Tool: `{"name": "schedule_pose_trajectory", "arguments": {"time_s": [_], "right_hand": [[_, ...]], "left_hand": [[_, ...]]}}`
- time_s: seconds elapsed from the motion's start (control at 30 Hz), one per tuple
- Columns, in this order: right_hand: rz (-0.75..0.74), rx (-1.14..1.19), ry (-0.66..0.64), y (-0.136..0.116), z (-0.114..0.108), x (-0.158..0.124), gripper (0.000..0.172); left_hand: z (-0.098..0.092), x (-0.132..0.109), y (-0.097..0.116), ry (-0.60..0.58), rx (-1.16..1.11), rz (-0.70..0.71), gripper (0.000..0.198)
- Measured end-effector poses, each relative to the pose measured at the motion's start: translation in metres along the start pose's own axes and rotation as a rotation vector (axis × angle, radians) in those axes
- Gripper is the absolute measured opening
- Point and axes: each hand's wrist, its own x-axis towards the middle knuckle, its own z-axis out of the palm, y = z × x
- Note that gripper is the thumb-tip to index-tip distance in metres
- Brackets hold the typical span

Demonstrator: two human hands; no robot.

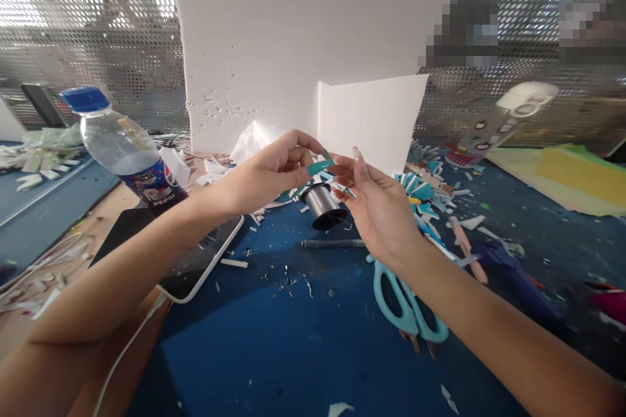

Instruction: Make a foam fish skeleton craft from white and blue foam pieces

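Note:
My left hand (274,172) and my right hand (386,212) meet at the fingertips over the middle of the table. The fingers of my left hand, tipped with long teal nails, are pinched together. My right hand's long-nailed thumb and fingers are also drawn together. Whatever lies between the fingertips is too fine to make out. Just below them is a spool (323,205) with black flanges, wound with silvery thread or wire. A dark pen (332,244) lies beneath it, partly hidden by my right hand. Light-blue scissors (398,303) lie below my right wrist.
On the left, a Pepsi bottle (132,150) stands behind a white-edged tablet (195,273) with a cable plugged in. White foam boards (274,32) rise at the back. Paper scraps (430,176) litter the blue table (274,352). A tumbler (499,124) and yellow sponge-like block (581,176) are right.

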Motion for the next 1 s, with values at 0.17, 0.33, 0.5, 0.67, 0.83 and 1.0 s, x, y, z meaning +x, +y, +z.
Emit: {"name": "schedule_pose_trajectory", "arguments": {"time_s": [0.17,0.33,0.5,0.67,0.83,1.0], "right_hand": [[0.026,0.093,0.001,-0.001,0.000,0.001,0.009],[0.014,0.023,0.019,0.002,-0.001,0.001,0.015],[-0.004,-0.115,-0.045,0.000,-0.001,-0.001,0.021],[0.024,-0.133,-0.152,0.002,-0.002,0.001,0.021],[0.081,-0.102,-0.296,0.005,-0.004,0.003,0.023],[0.095,0.016,-0.381,0.007,-0.005,0.003,0.022]], "left_hand": [[0.005,0.001,-0.007,0.084,0.087,0.014,0.017],[0.010,-0.003,-0.005,0.093,0.267,0.107,0.021],[0.012,-0.005,0.001,0.074,0.362,0.153,0.020],[0.012,-0.004,-0.001,0.125,0.361,0.167,0.021],[0.010,-0.003,-0.004,0.191,0.303,0.137,0.021],[0.010,-0.001,-0.008,0.224,0.274,0.103,0.021]]}}
